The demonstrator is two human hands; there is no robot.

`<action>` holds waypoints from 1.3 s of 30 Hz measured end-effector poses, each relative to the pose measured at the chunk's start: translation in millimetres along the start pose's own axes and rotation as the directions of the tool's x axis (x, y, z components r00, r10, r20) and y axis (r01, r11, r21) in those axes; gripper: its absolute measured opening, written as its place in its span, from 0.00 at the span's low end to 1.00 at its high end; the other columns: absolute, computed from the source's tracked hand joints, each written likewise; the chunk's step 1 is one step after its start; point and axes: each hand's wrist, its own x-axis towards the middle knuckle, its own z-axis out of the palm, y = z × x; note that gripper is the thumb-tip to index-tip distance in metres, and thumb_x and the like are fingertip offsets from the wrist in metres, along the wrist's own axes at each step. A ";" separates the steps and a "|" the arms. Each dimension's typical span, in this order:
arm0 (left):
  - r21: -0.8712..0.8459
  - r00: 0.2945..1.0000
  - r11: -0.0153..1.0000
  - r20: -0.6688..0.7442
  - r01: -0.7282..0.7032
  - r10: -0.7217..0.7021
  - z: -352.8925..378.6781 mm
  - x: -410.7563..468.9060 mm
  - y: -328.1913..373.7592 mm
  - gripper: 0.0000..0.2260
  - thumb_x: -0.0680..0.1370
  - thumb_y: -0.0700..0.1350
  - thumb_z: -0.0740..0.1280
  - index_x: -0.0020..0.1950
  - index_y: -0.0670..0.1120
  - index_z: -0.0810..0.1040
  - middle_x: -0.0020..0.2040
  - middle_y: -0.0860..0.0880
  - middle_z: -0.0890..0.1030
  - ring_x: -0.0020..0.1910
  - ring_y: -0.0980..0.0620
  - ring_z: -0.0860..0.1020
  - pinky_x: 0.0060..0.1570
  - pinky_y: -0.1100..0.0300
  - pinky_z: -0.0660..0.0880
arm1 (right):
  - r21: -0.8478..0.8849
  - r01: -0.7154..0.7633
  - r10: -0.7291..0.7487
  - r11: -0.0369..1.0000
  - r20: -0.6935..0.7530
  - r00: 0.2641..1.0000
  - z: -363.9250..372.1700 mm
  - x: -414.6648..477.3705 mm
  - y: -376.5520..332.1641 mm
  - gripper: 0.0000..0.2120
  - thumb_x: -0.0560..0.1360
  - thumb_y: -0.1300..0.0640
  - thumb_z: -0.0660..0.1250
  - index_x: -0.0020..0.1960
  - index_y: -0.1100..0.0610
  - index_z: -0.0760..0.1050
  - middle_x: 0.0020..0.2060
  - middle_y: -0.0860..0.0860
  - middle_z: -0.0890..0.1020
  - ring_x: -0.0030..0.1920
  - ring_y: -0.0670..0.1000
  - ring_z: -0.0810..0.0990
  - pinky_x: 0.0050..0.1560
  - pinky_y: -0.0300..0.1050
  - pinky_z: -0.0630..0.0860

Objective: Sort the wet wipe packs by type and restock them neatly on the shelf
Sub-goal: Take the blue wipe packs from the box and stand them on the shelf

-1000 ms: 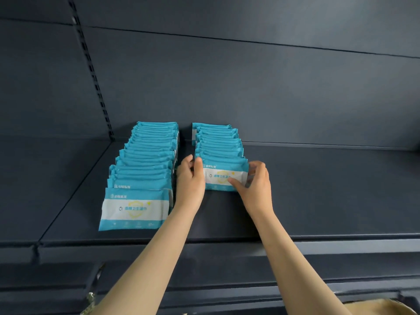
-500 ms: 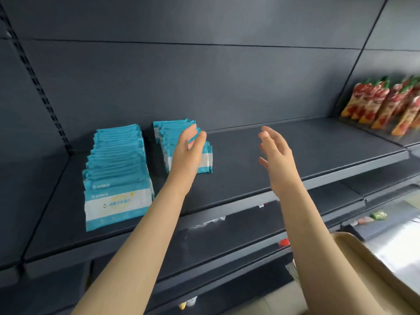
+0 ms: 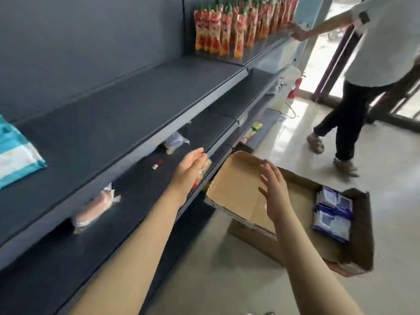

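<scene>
Wet wipe packs in purple-and-white soft plastic (image 3: pixel 333 214), stacked inside an open brown cardboard box (image 3: pixel 361 251) low on the right beside the shelving, pressed against the box's right wall. Label print too blurred to read.

At the far left edge, one teal-and-white wet wipe pack (image 3: pixel 16 153), cut off by the frame, lying flat on the dark grey metal shelf (image 3: pixel 127 105). Writing on its white band not legible either.

Left hand (image 3: pixel 191 169) spread flat with straight fingers, holding nothing, in front of the lower shelf (image 3: pixel 141 185). Right hand (image 3: pixel 273 192) likewise wide and empty, fingers splayed, above the box's raised left flap and well apart from the purple packs.

On the lower shelf, a pinkish sausage-shaped packet (image 3: pixel 93 209) at the near end and a clear plastic packet (image 3: pixel 176 142) farther along.

Far along the upper level, a row of upright red-and-orange pouches with green tops (image 3: pixel 227 30), brand unreadable.

At far right, a second person in a white top and dark trousers (image 3: pixel 375 53), one hand at the front edge of the pouch shelf.
</scene>
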 end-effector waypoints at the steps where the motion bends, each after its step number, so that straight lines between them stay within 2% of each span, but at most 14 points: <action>1: 0.007 0.999 1.000 0.037 0.030 -0.030 23.8 5.5 -9.0 0.15 0.82 0.52 0.61 0.70 0.54 0.72 0.66 0.55 0.74 0.65 0.55 0.73 0.66 0.53 0.71 | 0.009 -0.027 0.028 1.000 -0.048 0.998 -23.0 5.3 9.8 0.18 0.81 0.42 0.60 0.70 0.43 0.69 0.69 0.48 0.73 0.70 0.52 0.70 0.71 0.57 0.67; 4: 0.049 0.986 0.991 0.111 0.121 -0.125 92.8 17.8 -38.3 0.14 0.82 0.53 0.61 0.67 0.55 0.72 0.67 0.54 0.74 0.65 0.54 0.73 0.64 0.53 0.72 | 0.020 -0.107 0.108 0.994 -0.134 0.985 -92.4 19.3 37.2 0.16 0.82 0.44 0.60 0.69 0.43 0.69 0.70 0.48 0.72 0.71 0.53 0.69 0.70 0.54 0.67; 10: 0.129 0.938 0.953 0.185 0.273 -0.293 209.9 38.0 -94.9 0.15 0.81 0.57 0.61 0.66 0.57 0.74 0.66 0.54 0.75 0.63 0.53 0.74 0.63 0.51 0.72 | 0.069 -0.313 0.320 0.947 -0.273 0.907 -226.5 50.4 86.3 0.23 0.82 0.43 0.59 0.75 0.49 0.65 0.72 0.50 0.70 0.73 0.55 0.67 0.70 0.55 0.66; 12: 0.160 0.916 0.934 0.200 0.321 -0.349 244.6 46.8 -109.9 0.17 0.80 0.59 0.61 0.67 0.55 0.73 0.65 0.54 0.75 0.63 0.52 0.74 0.63 0.51 0.72 | 0.110 -0.376 0.391 0.920 -0.320 0.863 -262.0 62.1 98.6 0.23 0.82 0.43 0.60 0.74 0.49 0.66 0.71 0.50 0.71 0.70 0.54 0.70 0.66 0.53 0.70; 15: 0.201 0.877 0.902 0.227 0.383 -0.423 290.2 62.0 -128.9 0.18 0.80 0.60 0.61 0.66 0.54 0.74 0.64 0.54 0.76 0.62 0.53 0.74 0.62 0.52 0.73 | 0.166 -0.425 0.456 0.890 -0.364 0.812 -301.8 78.8 114.2 0.23 0.81 0.44 0.61 0.74 0.49 0.67 0.66 0.48 0.73 0.63 0.51 0.71 0.56 0.47 0.67; 17: 0.211 0.852 0.878 0.229 0.429 -0.471 318.3 76.3 -141.9 0.14 0.81 0.58 0.62 0.63 0.54 0.75 0.62 0.53 0.77 0.60 0.52 0.75 0.60 0.52 0.73 | 0.170 -0.451 0.480 0.876 -0.391 0.785 -323.4 94.9 127.6 0.23 0.81 0.44 0.61 0.74 0.49 0.68 0.68 0.47 0.73 0.65 0.50 0.71 0.59 0.47 0.67; 21: 0.232 0.797 0.830 0.240 0.507 -0.554 372.1 112.9 -170.9 0.10 0.81 0.55 0.63 0.58 0.53 0.77 0.59 0.51 0.78 0.57 0.51 0.76 0.55 0.55 0.73 | 0.168 -0.502 0.521 0.848 -0.434 0.735 -360.0 138.1 159.1 0.24 0.81 0.43 0.61 0.73 0.50 0.68 0.72 0.49 0.71 0.71 0.52 0.69 0.72 0.54 0.65; 23: 0.261 0.761 0.797 0.244 0.545 -0.601 399.2 134.4 -189.6 0.06 0.81 0.54 0.63 0.54 0.54 0.76 0.58 0.52 0.78 0.56 0.51 0.76 0.55 0.55 0.73 | 0.187 -0.541 0.560 0.820 -0.462 0.688 -375.9 162.6 173.5 0.24 0.81 0.42 0.61 0.74 0.50 0.68 0.72 0.49 0.71 0.71 0.53 0.68 0.72 0.55 0.65; 25: 0.295 0.724 0.765 0.256 0.573 -0.641 425.7 153.8 -210.7 0.07 0.81 0.55 0.63 0.55 0.56 0.75 0.59 0.52 0.78 0.58 0.52 0.76 0.58 0.54 0.72 | 0.199 -0.556 0.574 0.807 -0.485 0.660 -392.4 187.2 190.7 0.23 0.82 0.44 0.60 0.74 0.51 0.67 0.72 0.50 0.70 0.71 0.53 0.68 0.71 0.54 0.66; 28: 0.327 0.683 0.729 0.263 0.601 -0.681 466.0 178.9 -246.5 0.08 0.81 0.56 0.63 0.57 0.56 0.75 0.60 0.52 0.78 0.59 0.52 0.76 0.61 0.52 0.72 | 0.153 -0.587 0.571 0.795 -0.515 0.640 -419.1 226.2 223.8 0.23 0.83 0.46 0.59 0.74 0.54 0.66 0.71 0.51 0.71 0.71 0.52 0.68 0.72 0.53 0.66; 31: 0.343 0.653 0.695 0.247 0.632 -0.716 506.1 201.2 -287.1 0.11 0.81 0.55 0.64 0.61 0.54 0.74 0.61 0.53 0.77 0.60 0.52 0.75 0.60 0.54 0.73 | 0.078 -0.620 0.564 0.781 -0.514 0.646 -445.7 263.3 265.0 0.24 0.83 0.46 0.59 0.75 0.54 0.65 0.70 0.50 0.72 0.68 0.49 0.70 0.67 0.48 0.68; 34: 0.360 0.659 0.691 0.229 0.627 -0.717 546.7 221.6 -328.6 0.14 0.81 0.52 0.65 0.65 0.53 0.73 0.59 0.54 0.75 0.59 0.53 0.73 0.57 0.57 0.71 | 0.030 -0.640 0.566 0.767 -0.499 0.656 -472.6 298.0 309.4 0.26 0.82 0.44 0.61 0.76 0.53 0.64 0.69 0.50 0.74 0.66 0.49 0.73 0.68 0.50 0.71; 36: 0.374 0.671 0.692 0.209 0.617 -0.711 570.8 232.6 -356.5 0.16 0.80 0.50 0.67 0.67 0.51 0.73 0.59 0.53 0.75 0.57 0.54 0.73 0.59 0.58 0.70 | 0.008 -0.650 0.571 0.760 -0.487 0.661 -488.7 316.9 338.0 0.27 0.81 0.43 0.61 0.76 0.53 0.63 0.68 0.50 0.74 0.65 0.50 0.75 0.67 0.53 0.73; 39: 0.377 0.681 0.692 0.189 0.615 -0.708 603.8 243.1 -391.0 0.18 0.79 0.49 0.68 0.69 0.50 0.73 0.61 0.50 0.75 0.55 0.55 0.73 0.54 0.59 0.71 | 0.007 -0.660 0.578 0.751 -0.489 0.653 -507.5 336.1 370.4 0.27 0.81 0.45 0.62 0.76 0.54 0.62 0.70 0.52 0.73 0.67 0.52 0.75 0.69 0.54 0.71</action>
